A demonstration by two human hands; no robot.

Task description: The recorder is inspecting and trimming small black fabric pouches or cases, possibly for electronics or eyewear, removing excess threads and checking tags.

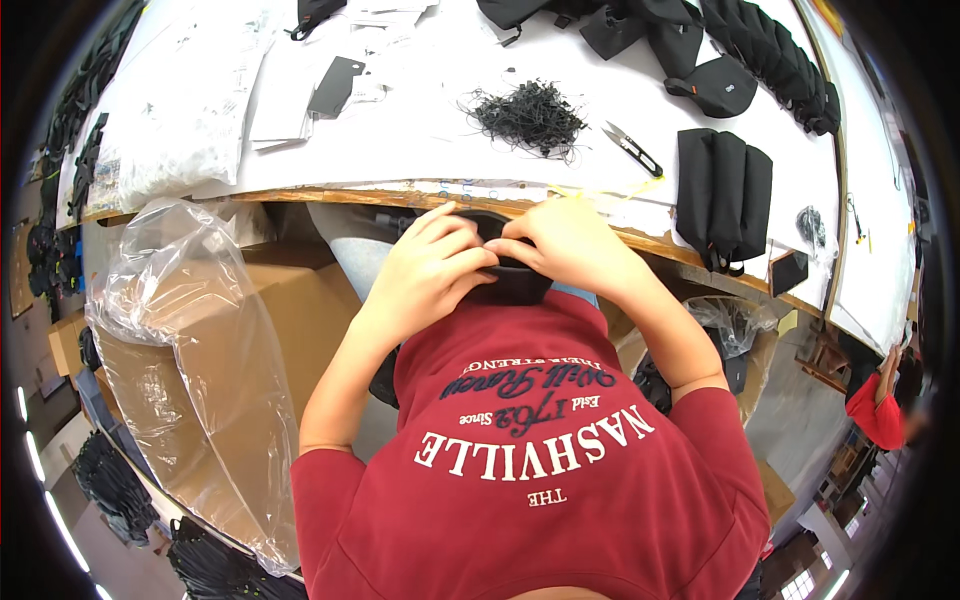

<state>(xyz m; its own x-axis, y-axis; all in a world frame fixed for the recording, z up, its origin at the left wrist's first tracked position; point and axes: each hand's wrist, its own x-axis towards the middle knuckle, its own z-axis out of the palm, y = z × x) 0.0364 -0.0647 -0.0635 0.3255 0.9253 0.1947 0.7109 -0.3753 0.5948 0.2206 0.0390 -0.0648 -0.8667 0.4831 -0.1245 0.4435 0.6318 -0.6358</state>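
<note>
Just below the table's near edge, a small black fabric pouch [515, 287] rests against my lap, its mouth facing up. My left hand [432, 262] grips its left side, with the fingers curled over the rim. From the other side, my right hand [568, 245] pinches the rim, thumb and fingertips meeting near my left fingers. The inside of the pouch is mostly covered by my hands. On the white table beyond lies a tangled heap of black thread ends [530, 117], with thread snips [634, 150] to its right.
Folded black pouches [724, 195] lie at the table's right front, near a phone [788, 272]. More black pouches [715, 85] line the far right. Clear plastic bags [165, 110] cover the left of the table. A plastic-wrapped cardboard box [235, 370] stands at my left.
</note>
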